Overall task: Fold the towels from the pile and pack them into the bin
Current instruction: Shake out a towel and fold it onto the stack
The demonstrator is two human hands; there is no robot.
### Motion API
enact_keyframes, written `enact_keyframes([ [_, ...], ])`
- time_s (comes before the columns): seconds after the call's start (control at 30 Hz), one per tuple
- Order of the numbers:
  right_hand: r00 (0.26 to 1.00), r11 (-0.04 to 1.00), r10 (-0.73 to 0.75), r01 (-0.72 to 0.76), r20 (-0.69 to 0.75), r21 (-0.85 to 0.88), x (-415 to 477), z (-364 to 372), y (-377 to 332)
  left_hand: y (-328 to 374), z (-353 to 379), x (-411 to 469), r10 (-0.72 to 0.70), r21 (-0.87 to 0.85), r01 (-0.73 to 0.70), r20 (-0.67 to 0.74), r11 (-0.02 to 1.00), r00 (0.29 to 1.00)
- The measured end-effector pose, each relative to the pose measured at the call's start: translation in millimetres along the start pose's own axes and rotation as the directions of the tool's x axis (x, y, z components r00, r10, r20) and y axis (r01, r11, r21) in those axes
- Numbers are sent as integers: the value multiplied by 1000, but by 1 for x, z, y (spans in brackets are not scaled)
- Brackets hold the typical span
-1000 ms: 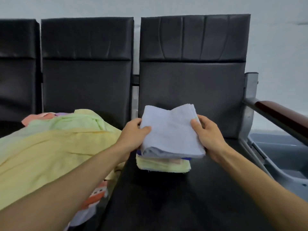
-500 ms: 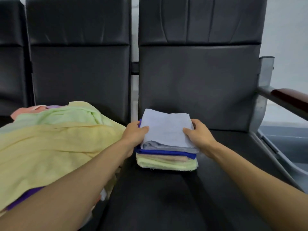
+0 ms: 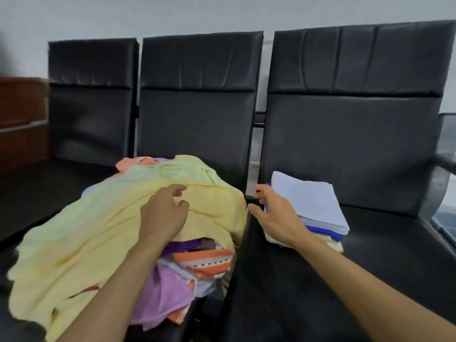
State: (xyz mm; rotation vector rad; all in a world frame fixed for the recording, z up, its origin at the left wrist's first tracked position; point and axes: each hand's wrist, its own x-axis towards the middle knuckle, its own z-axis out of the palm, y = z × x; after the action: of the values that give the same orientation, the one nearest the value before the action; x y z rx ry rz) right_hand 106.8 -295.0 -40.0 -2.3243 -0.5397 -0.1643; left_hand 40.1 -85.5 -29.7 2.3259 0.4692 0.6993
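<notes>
- On the right-hand seat [image 3: 370, 262], at 3 o'clock from the pile [image 3: 74, 243], the stack [image 3: 318, 211] now lies with nobody holding it. A second ago both hands held its lilac top towel [image 3: 306, 196] in the air, and half a second ago they were pressing it down.
- The top towel lies flat and roughly square on the blue, peach and pale-green layers beneath, so that fold looks finished.
- The left grip [image 3: 162, 215] has crossed to the pile. Its fingers are loosely curved and lie on the yellow towel [image 3: 103, 225] near the crest. They pinch no cloth that I can see, so it counts as relaxed and holding nothing.
- The right grip [image 3: 276, 215] has come off the stack and hangs between stack and pile, at the stack's 9 o'clock edge. Its fingers are spread and empty, and the thumb points toward 12 o'clock.
- The view has swung toward 9 o'clock, which brings the whole pile into frame on the middle seat: yellow and green on top, with purple, orange and lilac cloth spilling out at 6 o'clock.
- In my judgement the cycle has reset: one towel is done and the yellow one is the likely next pick.
- The bin does not show plainly. Only a grey sliver sits at the 3 o'clock edge, so packing has apparently not begun, and much of the pile is left to fold.
</notes>
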Motion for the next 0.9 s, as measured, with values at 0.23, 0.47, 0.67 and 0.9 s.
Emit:
enact_keyframes([
  [0.23,985,999,-30,22,172,49,12,52,-40,-55,-25,6,79,401,-115,107,909,991],
  [0.47,932,909,181,-281,315,307,1,75,-54,-31,-38,4,101,92,-98,-30,991,994],
  [0.67,782,480,334,-621,526,619,2,71,-62,0,-41,-12,182,-268,-132,171,954,968],
  [0.9,893,202,207,-438,399,876,-2,21,-67,23,-48,-22,244,-579,-21,310,815,919],
])
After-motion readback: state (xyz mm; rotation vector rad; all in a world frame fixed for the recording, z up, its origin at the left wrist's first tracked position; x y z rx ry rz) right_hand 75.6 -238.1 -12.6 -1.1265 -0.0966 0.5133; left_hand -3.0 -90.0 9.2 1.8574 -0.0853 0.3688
